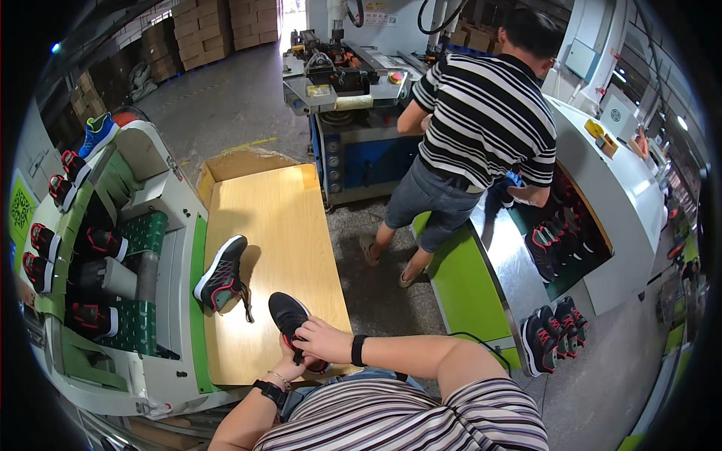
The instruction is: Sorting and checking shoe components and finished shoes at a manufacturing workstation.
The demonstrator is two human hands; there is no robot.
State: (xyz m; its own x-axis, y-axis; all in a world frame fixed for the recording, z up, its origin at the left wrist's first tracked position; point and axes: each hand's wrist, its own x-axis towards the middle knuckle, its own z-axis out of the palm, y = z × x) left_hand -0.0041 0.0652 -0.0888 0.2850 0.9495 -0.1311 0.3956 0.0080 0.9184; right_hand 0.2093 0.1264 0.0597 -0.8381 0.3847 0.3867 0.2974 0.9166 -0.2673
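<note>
Head view: two bare hands meet over the near edge of a wood-grain tabletop [282, 203], both on one shoe.
Left hand [290, 364]: closed around the near part of the held sneaker [286, 311] from the left and below; fingers curled, partly hidden by the shoe.
Right hand [328, 342]: palm down, fingers bent and closed on the upper near the foot opening; fingertips hard to make out.
Hand spacing: together, nearly touching, with the shoe between them.
Held sneaker position: near end of the tabletop, in front of the person's body, toe pointing away; black upper, pale sole edge, red trim.
Second sneaker [222, 275]: on the tabletop to the left, apart from both hands; black and grey upper, white sole, red trim, toe pointing away.
Wrists: black band [359, 350] on the right; black watch [268, 391] and thin bracelet [280, 379] on the left.
Left conveyor machine [167, 207]: white housing; black-and-red sneakers [105, 244] beside a green patterned belt [145, 234]; more shoes along its outer ledge, with a blue shoe [98, 134] at the far end.
Right machine [635, 192]: white housing; several black-and-red sneakers [560, 234] inside its opening.
Right-hand row: sneakers [539, 342] side by side near the end of a metal counter [505, 259].
Cardboard box [213, 167]: at the tabletop's far end; contents hidden.
Co-worker [481, 120]: standing between a press machine [338, 83] and the metal counter, back turned.
</note>
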